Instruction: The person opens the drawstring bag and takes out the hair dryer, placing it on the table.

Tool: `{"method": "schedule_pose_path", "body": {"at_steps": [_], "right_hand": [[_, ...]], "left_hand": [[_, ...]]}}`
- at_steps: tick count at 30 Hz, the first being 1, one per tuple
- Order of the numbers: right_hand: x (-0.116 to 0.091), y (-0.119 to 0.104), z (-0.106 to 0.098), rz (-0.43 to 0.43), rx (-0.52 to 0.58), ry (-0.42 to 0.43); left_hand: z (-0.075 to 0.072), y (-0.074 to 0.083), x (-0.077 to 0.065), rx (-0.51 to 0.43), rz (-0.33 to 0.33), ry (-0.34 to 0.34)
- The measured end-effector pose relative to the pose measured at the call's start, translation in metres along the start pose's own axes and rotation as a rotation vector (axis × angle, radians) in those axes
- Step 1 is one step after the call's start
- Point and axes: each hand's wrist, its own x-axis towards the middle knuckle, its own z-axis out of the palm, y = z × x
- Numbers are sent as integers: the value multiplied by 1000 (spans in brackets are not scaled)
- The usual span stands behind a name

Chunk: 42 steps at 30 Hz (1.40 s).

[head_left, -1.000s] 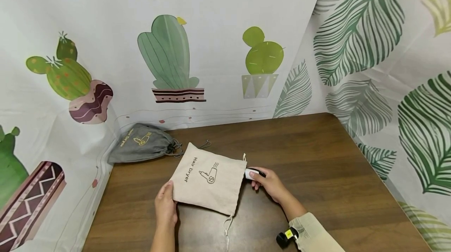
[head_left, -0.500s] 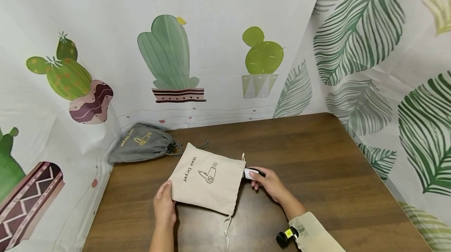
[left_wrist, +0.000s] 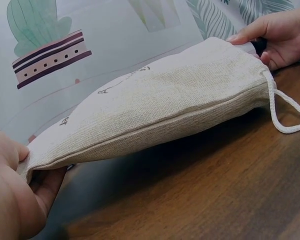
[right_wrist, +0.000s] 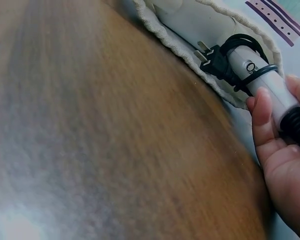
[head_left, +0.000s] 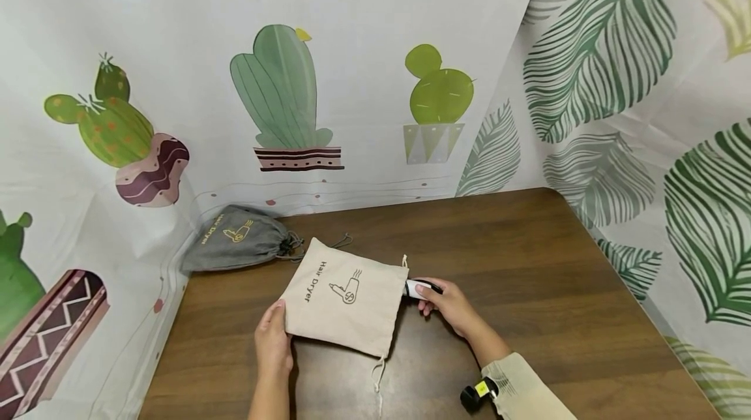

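A beige drawstring bag (head_left: 346, 302) printed "Hair Dryer" is held slightly tilted over the table, its mouth facing right. My left hand (head_left: 273, 345) pinches its closed lower-left corner, thumb on top and fingers beneath, as the left wrist view shows. My right hand (head_left: 448, 306) grips the white handle of a hair dryer (right_wrist: 267, 82) at the bag's mouth. A black cord (right_wrist: 245, 42) is wound round that handle, and a two-prong plug (right_wrist: 215, 62) hangs beside it. The dryer's head lies inside the bag, mostly hidden by the cloth.
A grey drawstring bag (head_left: 240, 240), also printed "Hair Dryer", lies at the back left of the brown wooden table (head_left: 499, 244). Cloth with printed cacti and leaves hangs behind and to the right. A white drawstring (left_wrist: 285, 110) dangles from the beige bag's mouth.
The beige bag and my left hand have shifted slightly left, and a little more of the white handle shows at the mouth. My right hand has stayed in place.
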Motion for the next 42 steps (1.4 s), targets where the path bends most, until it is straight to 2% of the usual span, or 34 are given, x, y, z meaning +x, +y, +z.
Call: {"method": "schedule_pose_path", "body": {"at_steps": [4,8,11,19,24,31,35,42], "right_hand": [[0,-1,0,-5,-6,-5],[0,-2,0,-8,0,0],[0,-3,0,-8,6,5],[0,-5,-6,-17,-3,1],[1,-7,-9,-19,-11,18],[1,-8,-13,-19,-4,14],[1,-8,-16,-30,-4,18],[4,-6,-19,-27,-8,20]], "left_hand": [[0,3,0,-15,-15,-4],[4,16,-11,-36,-19,-10],[5,20,-13,-53,-17,-15],[2,2,2,-37,-13,-4],[3,1,4,-19,10,-1],[3,1,6,-24,-7,-3],[4,6,4,-28,-16,-16],[9,24,-9,-12,-21,-33]]}}
